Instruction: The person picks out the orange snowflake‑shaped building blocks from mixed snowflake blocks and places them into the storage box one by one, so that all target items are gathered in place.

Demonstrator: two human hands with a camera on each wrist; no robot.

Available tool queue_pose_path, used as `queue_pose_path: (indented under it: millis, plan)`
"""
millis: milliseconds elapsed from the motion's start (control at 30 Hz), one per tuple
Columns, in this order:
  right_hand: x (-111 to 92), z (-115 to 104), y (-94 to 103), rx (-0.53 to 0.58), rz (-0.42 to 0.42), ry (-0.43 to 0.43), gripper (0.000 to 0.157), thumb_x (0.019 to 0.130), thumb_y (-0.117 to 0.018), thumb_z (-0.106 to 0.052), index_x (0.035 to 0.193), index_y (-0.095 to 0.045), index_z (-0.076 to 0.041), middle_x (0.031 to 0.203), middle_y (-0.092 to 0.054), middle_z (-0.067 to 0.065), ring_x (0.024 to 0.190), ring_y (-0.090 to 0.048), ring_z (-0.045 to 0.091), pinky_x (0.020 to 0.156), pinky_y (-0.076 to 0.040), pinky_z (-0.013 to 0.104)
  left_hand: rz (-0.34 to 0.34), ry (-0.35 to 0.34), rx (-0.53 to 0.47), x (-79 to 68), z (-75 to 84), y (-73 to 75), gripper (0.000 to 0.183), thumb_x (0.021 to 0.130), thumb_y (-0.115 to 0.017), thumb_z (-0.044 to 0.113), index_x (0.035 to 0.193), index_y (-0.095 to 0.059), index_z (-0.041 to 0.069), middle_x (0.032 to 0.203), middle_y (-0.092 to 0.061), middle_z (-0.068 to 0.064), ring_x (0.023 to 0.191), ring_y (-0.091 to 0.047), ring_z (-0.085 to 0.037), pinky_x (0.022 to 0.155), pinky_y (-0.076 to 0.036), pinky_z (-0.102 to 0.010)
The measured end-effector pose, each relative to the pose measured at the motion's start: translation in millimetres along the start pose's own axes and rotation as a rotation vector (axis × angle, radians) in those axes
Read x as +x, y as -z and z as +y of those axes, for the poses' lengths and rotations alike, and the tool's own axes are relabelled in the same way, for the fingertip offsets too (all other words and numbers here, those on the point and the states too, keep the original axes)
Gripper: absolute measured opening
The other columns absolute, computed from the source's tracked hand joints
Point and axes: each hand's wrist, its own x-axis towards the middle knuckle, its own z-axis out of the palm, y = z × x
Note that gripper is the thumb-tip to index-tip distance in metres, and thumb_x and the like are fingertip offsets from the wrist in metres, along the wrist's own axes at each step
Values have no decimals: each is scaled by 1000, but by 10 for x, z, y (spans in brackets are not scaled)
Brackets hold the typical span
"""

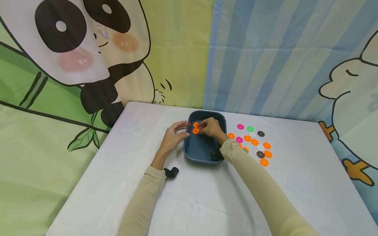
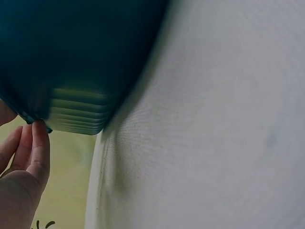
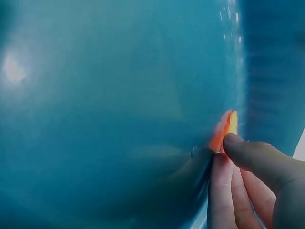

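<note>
A deep blue plastic tub [image 1: 193, 154] stands on the white table. My left hand [image 1: 172, 136] is at its left side, with fairly straight fingertips touching the rim; the left wrist view shows these fingers [image 2: 40, 143] against the rim's edge. My right hand [image 1: 210, 127] reaches inside from the right. Thumb and fingers pinch an orange flower-shaped disc [image 3: 226, 131] close to the tub wall. In the head view two orange flower discs [image 1: 195, 131] show by these fingertips, one above the other.
Right of the tub lie several loose flower discs [image 1: 254, 142] in orange, pink, white, green and dark brown, some close beside its wall. Black wrist cameras [image 1: 172, 172] sit on both wrists. Behind the white table [image 1: 189, 203] hangs a printed cartoon curtain [image 1: 177, 49].
</note>
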Motion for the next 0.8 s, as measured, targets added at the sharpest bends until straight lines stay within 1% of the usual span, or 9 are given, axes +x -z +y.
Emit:
queue_pose_path:
  millis: [100, 233, 300, 333, 467, 533, 567, 667, 800]
  plan:
    - [-6, 2, 7, -13, 2, 12, 33, 72, -86, -6, 103, -75, -2, 92, -75, 8, 83, -70, 18, 77, -60, 30, -6, -20, -13, -1, 10, -7, 57, 84, -73, -4, 136, -52, 0, 135, -55, -18, 123, -53, -29, 98, -52, -33]
    - [-11, 8, 11, -19, 9, 20, 33, 71, -86, -7, 102, -75, -2, 91, -74, 8, 82, -70, 18, 77, -60, 30, -7, -16, -18, 2, 16, -14, 57, 84, -73, -4, 136, -52, -1, 135, -55, -18, 123, -52, -31, 97, -53, -31]
    - [-12, 10, 19, -6, 24, 29, 33, 72, -86, -8, 103, -75, -1, 91, -74, 9, 83, -70, 18, 77, -60, 31, -8, -14, -21, 4, 15, -14, 57, 84, -73, -4, 136, -52, -1, 135, -54, -18, 123, -52, -32, 96, -53, -29]
    - [-19, 1, 29, 5, 31, 32, 33, 73, -85, -8, 103, -75, -1, 91, -74, 9, 83, -70, 19, 77, -60, 32, -16, -8, -28, -7, 53, -16, 57, 84, -73, -4, 137, -51, -2, 136, -53, -20, 124, -51, -34, 97, -53, -30]
    - [-41, -40, 109, 63, 65, 60, 31, 76, -83, -8, 104, -75, -1, 92, -74, 9, 83, -69, 20, 77, -60, 34, -16, -10, -28, -3, 41, -16, 58, 83, -73, -4, 137, -50, -3, 136, -53, -20, 124, -51, -34, 96, -53, -30]
    - [-61, -80, 181, 105, 72, 72, 31, 77, -82, -7, 107, -74, -1, 94, -74, 10, 84, -69, 20, 77, -60, 34, -16, -4, -29, -5, 38, -14, 59, 84, -73, -5, 138, -50, -4, 136, -53, -20, 125, -51, -33, 97, -52, -30]
    - [-67, -96, 224, 127, 77, 81, 32, 77, -81, -7, 108, -73, 0, 95, -74, 11, 85, -69, 21, 77, -60, 34, -10, -7, -24, 3, 0, -12, 59, 84, -73, -4, 137, -50, -2, 136, -54, -18, 124, -52, -32, 96, -53, -28]
    - [-99, -167, 390, 199, 88, 87, 35, 79, -80, -7, 112, -71, 2, 99, -73, 14, 89, -69, 23, 80, -60, 35, -16, -1, -28, -11, 9, -6, 60, 84, -73, -3, 139, -49, -2, 137, -53, -19, 126, -50, -34, 97, -52, -29]
    - [-159, -223, 667, 229, 109, 65, 35, 81, -79, -10, 114, -70, 0, 102, -72, 13, 92, -69, 24, 82, -60, 35, -21, -8, -29, -12, 3, 8, 61, 84, -73, -3, 140, -47, -3, 140, -50, -22, 128, -47, -37, 99, -51, -31]
